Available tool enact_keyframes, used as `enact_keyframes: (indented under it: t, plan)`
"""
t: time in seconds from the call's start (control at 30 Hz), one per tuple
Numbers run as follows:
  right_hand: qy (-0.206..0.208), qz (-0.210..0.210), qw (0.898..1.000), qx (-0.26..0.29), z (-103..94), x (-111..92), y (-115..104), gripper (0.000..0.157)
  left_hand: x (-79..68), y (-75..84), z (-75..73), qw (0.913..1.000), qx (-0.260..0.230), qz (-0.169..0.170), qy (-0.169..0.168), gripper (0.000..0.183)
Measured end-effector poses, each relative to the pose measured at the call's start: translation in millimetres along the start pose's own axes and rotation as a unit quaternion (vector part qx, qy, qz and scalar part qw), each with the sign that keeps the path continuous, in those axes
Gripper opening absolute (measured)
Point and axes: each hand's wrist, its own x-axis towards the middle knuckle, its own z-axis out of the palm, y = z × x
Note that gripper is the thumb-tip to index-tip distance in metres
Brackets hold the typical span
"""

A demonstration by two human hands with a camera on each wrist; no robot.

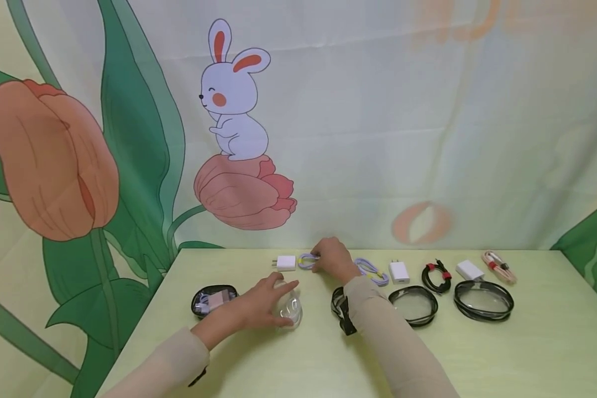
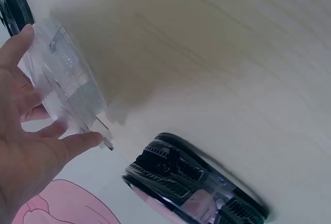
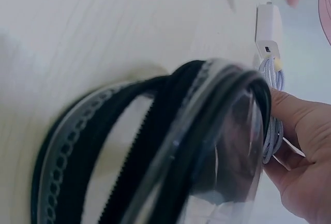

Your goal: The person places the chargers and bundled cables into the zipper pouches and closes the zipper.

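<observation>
My left hand (image 1: 258, 304) holds a clear plastic case (image 1: 292, 310), thumb on its near edge and fingers round the far side. In the left wrist view the clear case (image 2: 72, 76) stands tilted between thumb and fingertips. My right hand (image 1: 334, 258) pinches a coiled lavender cable (image 3: 272, 74) with a yellow tie, at the table's back edge. A white charger plug (image 1: 286, 263) lies just left of that cable. Under my right forearm, partly hidden, is a black-rimmed clear zip pouch (image 1: 345, 318), large in the right wrist view.
On the left sits a filled black-rimmed zip pouch (image 2: 181, 167). Rightward along the back lie another lavender cable (image 1: 373, 273), white chargers (image 1: 399, 272), a black cable (image 1: 436, 276) with red ties and a pink cable (image 1: 499, 267). Two black-rimmed clear pouches (image 1: 483, 316) lie before them.
</observation>
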Motion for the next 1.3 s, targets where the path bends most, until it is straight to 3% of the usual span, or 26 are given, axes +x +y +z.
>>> enact_keyframes:
  t: [0.27, 0.53, 0.77, 1.0, 1.3]
  plan:
    - [0.014, 0.037, 0.999, 0.037, -8.4, 0.3, -0.5, 0.038, -4.8, -1.3, 3.6, 0.9985, -0.02, 0.017, 0.047, 0.078]
    - [-0.003, 0.061, 0.997, 0.046, -20.9, -1.8, -3.9, 0.038, -7.8, -2.5, 3.2, 0.9965, -0.02, 0.029, 0.076, 0.077]
    - [-0.006, 0.06, 0.996, 0.062, -28.6, -6.0, -5.5, 0.036, -8.2, -1.5, 3.8, 0.9956, -0.039, 0.009, 0.084, 0.076]
    - [-0.002, 0.07, 0.995, 0.072, -35.5, -9.5, -8.3, 0.031, -2.2, 1.7, 7.8, 0.9926, -0.052, 0.019, 0.108, 0.078]
    - [-0.01, 0.061, 0.995, 0.076, -39.1, -13.9, -8.8, 0.032, 3.4, 5.1, 10.3, 0.9934, -0.043, 0.006, 0.106, 0.078]
